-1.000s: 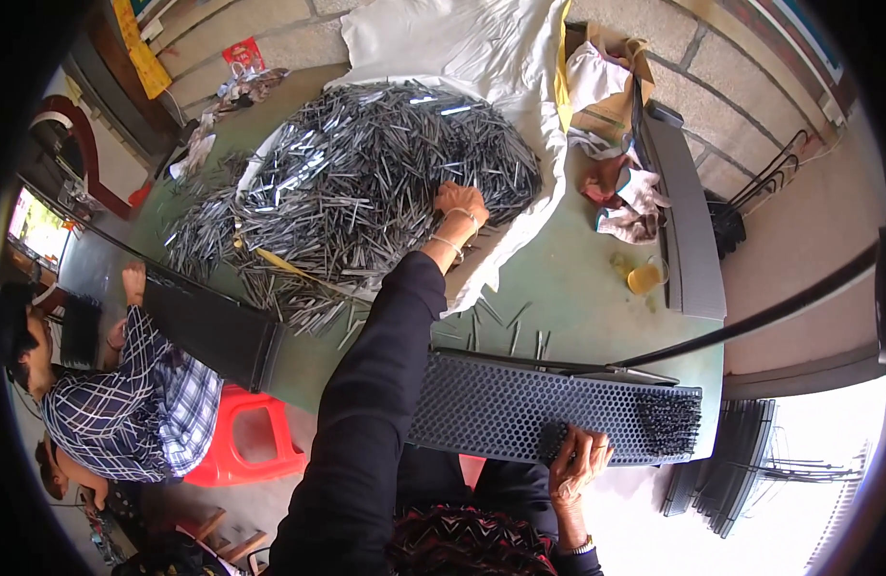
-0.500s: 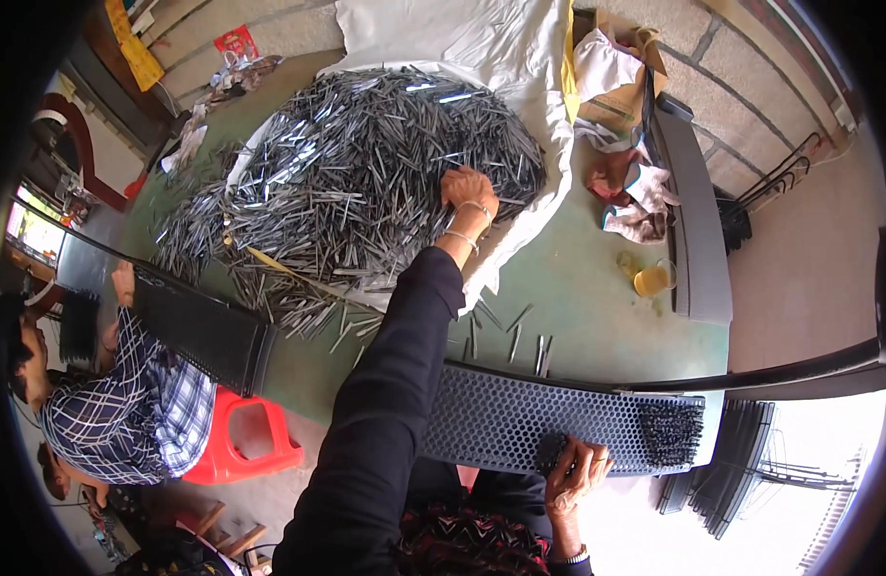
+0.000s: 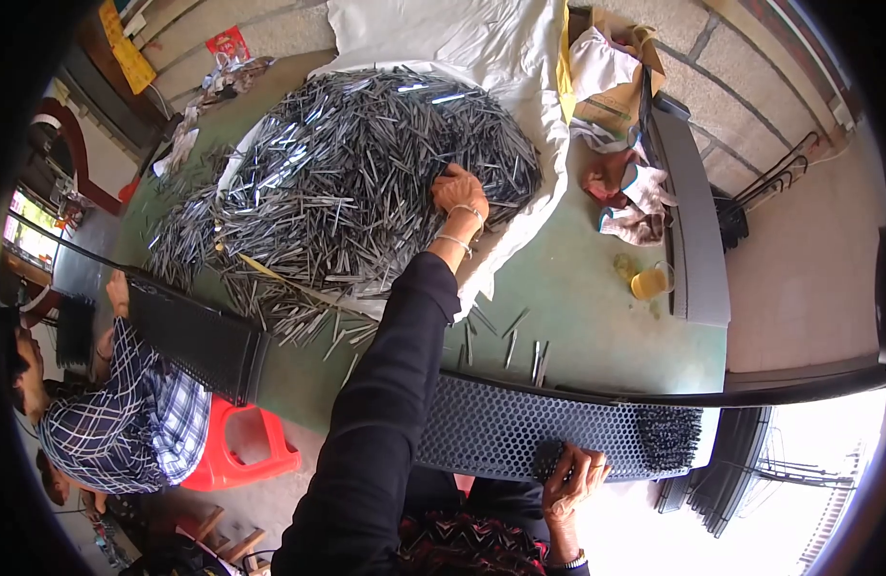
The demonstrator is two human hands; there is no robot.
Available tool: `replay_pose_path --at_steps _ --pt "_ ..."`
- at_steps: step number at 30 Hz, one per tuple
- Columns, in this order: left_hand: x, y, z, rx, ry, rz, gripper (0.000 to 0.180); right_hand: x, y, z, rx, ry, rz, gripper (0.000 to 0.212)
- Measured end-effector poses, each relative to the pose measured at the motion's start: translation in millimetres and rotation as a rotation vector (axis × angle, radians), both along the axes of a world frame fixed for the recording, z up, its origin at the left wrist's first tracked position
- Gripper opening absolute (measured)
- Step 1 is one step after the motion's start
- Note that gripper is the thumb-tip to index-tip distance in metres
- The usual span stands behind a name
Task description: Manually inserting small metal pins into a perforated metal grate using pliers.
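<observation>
Panel (image 3: 500, 422), dark-grey, perforated, looks mostly unfilled except rightward; left hand (image 3: 459, 189) curls into thin grey strips (image 3: 337, 192) beyond, right hand (image 3: 574, 476) at its edge, holds unclear

"What colours lie before you?"
"My bench (image 3: 596, 288) is green, the heap of strips (image 3: 347, 192) silvery grey to black, the cloth (image 3: 443, 38) white, the panel (image 3: 491, 422) dark grey."
"And the clothes?"
"My sleeve (image 3: 371, 413) is plain and dark; my co-worker's shirt (image 3: 92, 422) has white checks on dark blue."
</observation>
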State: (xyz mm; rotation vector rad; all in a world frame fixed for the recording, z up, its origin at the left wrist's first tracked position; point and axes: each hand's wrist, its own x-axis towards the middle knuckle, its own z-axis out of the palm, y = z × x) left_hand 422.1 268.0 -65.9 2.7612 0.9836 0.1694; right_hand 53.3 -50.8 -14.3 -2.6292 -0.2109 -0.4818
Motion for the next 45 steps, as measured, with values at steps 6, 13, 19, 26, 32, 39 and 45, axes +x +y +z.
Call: replay_pose_path --at_steps 6,13,19,26,32,39,45 --pt "-4 5 9 -0.159 0.015 -0.060 0.062 1 2 1 0.002 0.005 -0.007 0.008" --pt "-11 19 9 -0.118 -0.008 -0.223 0.059 -1 0 -4 0.016 -0.039 -0.018 0.015" --pt "-47 38 18 -0.285 -0.020 -0.332 0.047 -1 6 2 0.012 -0.034 -0.023 0.013" --pt "-108 51 8 -1.221 -0.549 -0.174 0.019 3 3 11 0.050 0.001 0.017 0.005" --pt "-146 48 38 -1.905 -0.748 0.142 0.016 39 69 97 0.457 0.066 0.330 0.011" --pt "-188 50 64 -1.888 -1.014 0.062 0.017 147 218 101 0.000 -0.463 0.502 0.030" --pt "-214 53 52 -2.032 -1.168 0.040 0.012 158 276 57 0.023 -0.004 0.550 0.019"
